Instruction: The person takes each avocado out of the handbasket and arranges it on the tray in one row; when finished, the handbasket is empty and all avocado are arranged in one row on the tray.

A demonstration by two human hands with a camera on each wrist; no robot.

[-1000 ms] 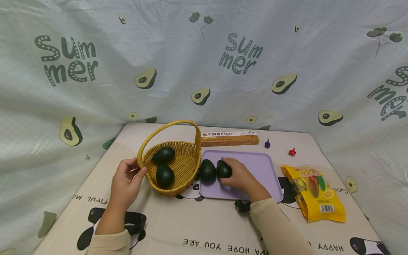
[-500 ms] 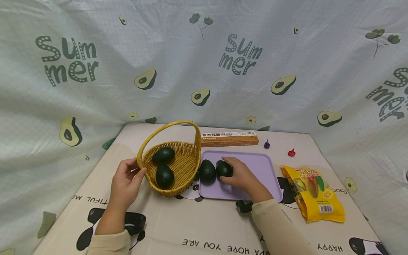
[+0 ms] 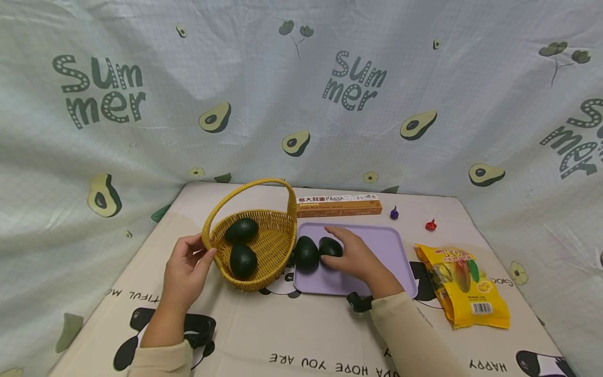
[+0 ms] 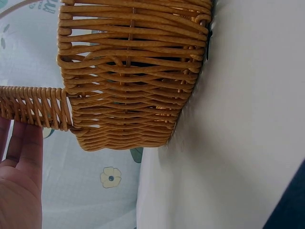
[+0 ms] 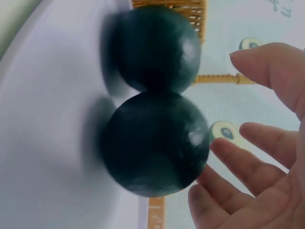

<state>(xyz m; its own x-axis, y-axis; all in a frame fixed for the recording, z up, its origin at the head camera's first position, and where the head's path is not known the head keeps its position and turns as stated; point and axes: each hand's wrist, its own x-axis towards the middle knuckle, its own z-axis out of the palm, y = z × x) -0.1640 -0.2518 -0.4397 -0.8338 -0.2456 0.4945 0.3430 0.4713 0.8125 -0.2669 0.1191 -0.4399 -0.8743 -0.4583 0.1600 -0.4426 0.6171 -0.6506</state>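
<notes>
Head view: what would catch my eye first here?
Probably the yellow wicker basket holding two dark avocados, with the left hand at its rim. Beside it, two more avocados sit on a purple tray, the right hand open against one. A bright yellow snack bag lies at the right.

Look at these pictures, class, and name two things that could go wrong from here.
The two avocados touch near the purple tray's left edge; the right hand has opened beside one, so a nudge might roll the other off. The left hand only touches the basket rim, so the basket might slide or tip.
</notes>
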